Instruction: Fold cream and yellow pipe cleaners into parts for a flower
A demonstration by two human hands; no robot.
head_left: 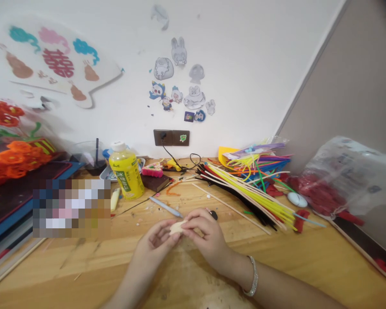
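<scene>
We see the left hand [156,242] and the right hand [206,240] pressed together in front of us, above the wooden counter [51,274]. Between them, a small pale lump [176,227] is pinched by the fingers of both hands, and it does not touch the counter. Most of the lump is hidden by the fingers, so we cannot tell its full shape. A silver bracelet [253,275] sits on the right wrist. Just beside the right hand's fingers lies a small black piece [214,215]. Near the hands, on the counter, are a thin blue tool [165,207] and a long wooden stick [231,208]. Farther away we see a heap of colored pipe cleaners [254,197], a yellow plastic bottle [122,171], a white computer mouse [297,199], and a clear plastic bag [337,180] with red material inside.
</scene>
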